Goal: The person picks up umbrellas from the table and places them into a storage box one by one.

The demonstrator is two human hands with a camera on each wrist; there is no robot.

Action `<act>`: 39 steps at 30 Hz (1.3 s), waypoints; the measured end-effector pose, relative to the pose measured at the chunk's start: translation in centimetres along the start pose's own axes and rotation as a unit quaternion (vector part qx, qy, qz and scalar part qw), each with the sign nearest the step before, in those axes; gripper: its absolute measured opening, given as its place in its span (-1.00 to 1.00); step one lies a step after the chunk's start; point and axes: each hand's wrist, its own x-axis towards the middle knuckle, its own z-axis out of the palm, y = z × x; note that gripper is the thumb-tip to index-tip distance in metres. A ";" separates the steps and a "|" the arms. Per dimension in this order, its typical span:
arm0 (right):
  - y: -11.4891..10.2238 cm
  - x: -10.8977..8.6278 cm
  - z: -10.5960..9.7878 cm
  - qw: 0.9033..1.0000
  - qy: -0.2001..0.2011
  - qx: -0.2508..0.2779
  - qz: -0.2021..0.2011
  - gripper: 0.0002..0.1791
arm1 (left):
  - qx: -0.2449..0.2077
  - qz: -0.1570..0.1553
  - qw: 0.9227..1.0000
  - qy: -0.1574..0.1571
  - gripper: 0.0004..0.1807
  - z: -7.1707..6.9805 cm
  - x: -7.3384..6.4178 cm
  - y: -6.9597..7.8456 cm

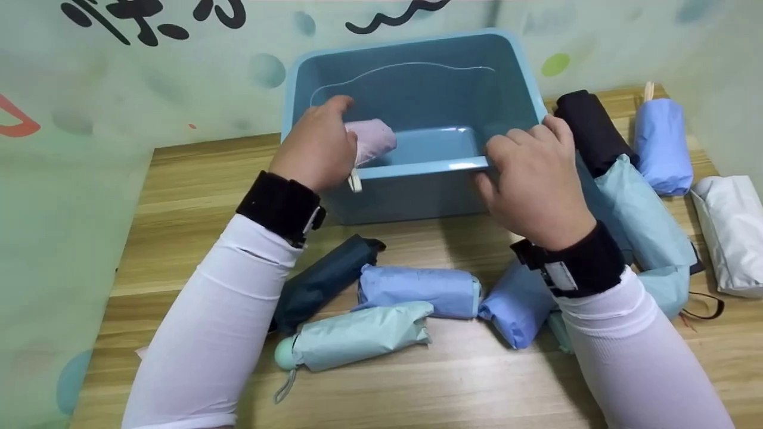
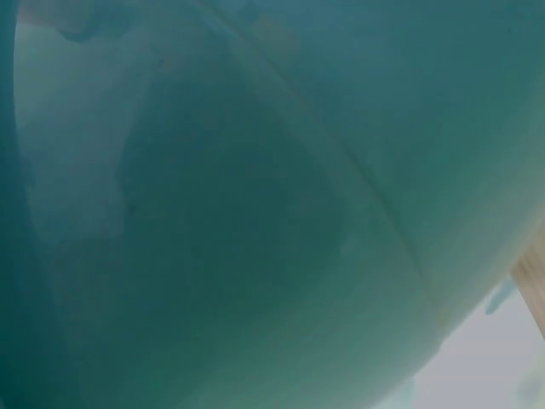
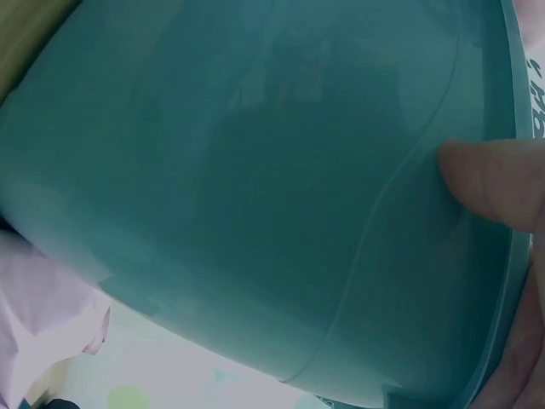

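Observation:
A blue plastic bin (image 1: 387, 199) stands against the wall, its opening facing me. At its left side my left hand (image 1: 319, 146) holds a pale pink folded umbrella (image 1: 374, 140) just inside the front rim; its light strap (image 1: 355, 180) hangs over the edge. The hidden fingers cannot be made out. My right hand (image 1: 530, 173) grips the front rim near the right corner, with the thumb (image 3: 490, 179) against the outer wall in the right wrist view. The left wrist view shows mostly the bin's wall (image 2: 230, 196).
Before the bin lie a dark folded umbrella (image 1: 328, 283), a blue one (image 1: 420, 291), a mint one (image 1: 363, 335) and another blue one (image 1: 521, 304). To the right are a black umbrella (image 1: 596, 128), a light teal one (image 1: 647, 214), a blue one (image 1: 663, 146) and a white one (image 1: 733, 232).

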 end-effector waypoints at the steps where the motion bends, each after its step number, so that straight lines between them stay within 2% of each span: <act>1: 0.0 0.0 0.0 1.000 -0.001 -0.001 0.001 -0.73 | 0.001 -0.001 1.000 -0.002 -0.35 0.0 0.0 0.1; 11: 0.0 -0.1 -0.1 1.000 -0.004 -0.005 0.004 -0.72 | -0.009 -0.021 1.000 -0.002 -0.35 0.2 0.0 0.4; 18: 0.1 -0.1 -0.1 1.000 -0.001 -0.004 0.001 -0.70 | -0.003 -0.010 1.000 -0.028 -0.29 0.0 0.0 0.3; 26: 0.1 -0.1 -0.1 1.000 -0.004 -0.004 0.005 -0.71 | -0.002 -0.008 0.999 -0.037 -0.31 0.0 -0.2 0.3; 33: 0.0 -0.1 -0.1 1.000 -0.001 -0.003 0.004 -0.71 | -0.019 -0.002 1.000 -0.018 -0.40 0.0 -0.3 0.3; 39: 0.0 0.0 -0.1 1.000 -0.001 -0.004 0.005 -0.72 | -0.011 -0.010 1.000 0.025 -0.58 0.2 -0.3 0.4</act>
